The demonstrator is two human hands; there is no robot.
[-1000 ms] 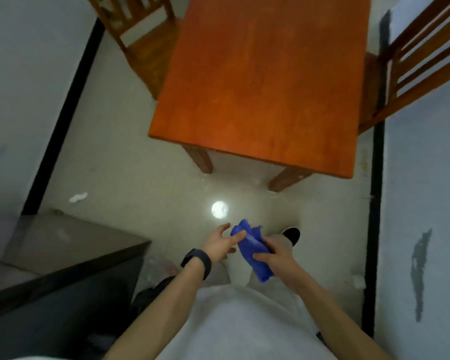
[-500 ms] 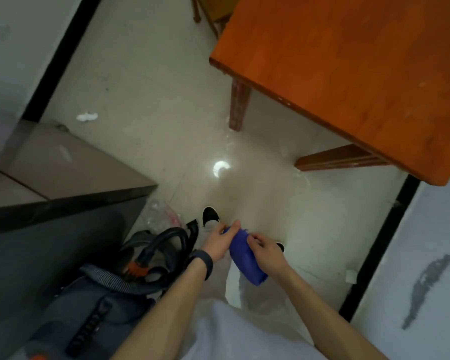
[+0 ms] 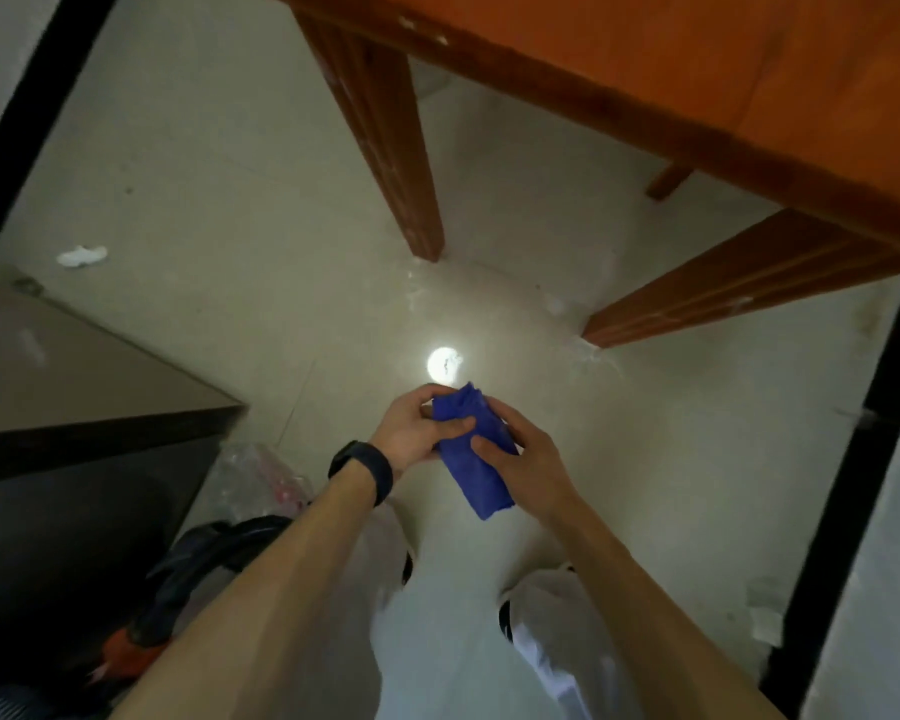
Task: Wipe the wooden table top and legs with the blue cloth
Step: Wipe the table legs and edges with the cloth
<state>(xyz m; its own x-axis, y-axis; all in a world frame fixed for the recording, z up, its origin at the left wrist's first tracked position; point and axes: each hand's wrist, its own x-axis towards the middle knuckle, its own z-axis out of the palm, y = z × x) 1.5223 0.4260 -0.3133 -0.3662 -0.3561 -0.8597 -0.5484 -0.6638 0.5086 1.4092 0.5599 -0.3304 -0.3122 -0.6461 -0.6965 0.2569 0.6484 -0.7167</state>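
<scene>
Blue cloth [image 3: 476,454], bunched into a pad, is held above the floor [image 3: 219,189], the left hand [image 3: 411,433] pinching its upper end and the right hand [image 3: 528,462] curled round its side, near the wooden table [image 3: 827,70], apparently being readied before a reach to the nearest leg [image 3: 385,137].

Looked like plain domestic room, dining corner. Orange-brown wooden counter [image 3: 697,70] stood at 1 o'clock on square wooden legs [image 3: 385,148]. Pale glossy tiled floor [image 3: 204,174] showed round light glare [image 3: 444,364] at centre. White walls [image 3: 1,44] carried black skirting [image 3: 32,111] at 10 and 3 o'clock. Dark low cabinet [image 3: 74,376] sat at 9 o'clock; crumpled plastic bag [image 3: 261,475] and dark bag [image 3: 204,558] lay at 7 o'clock.
</scene>
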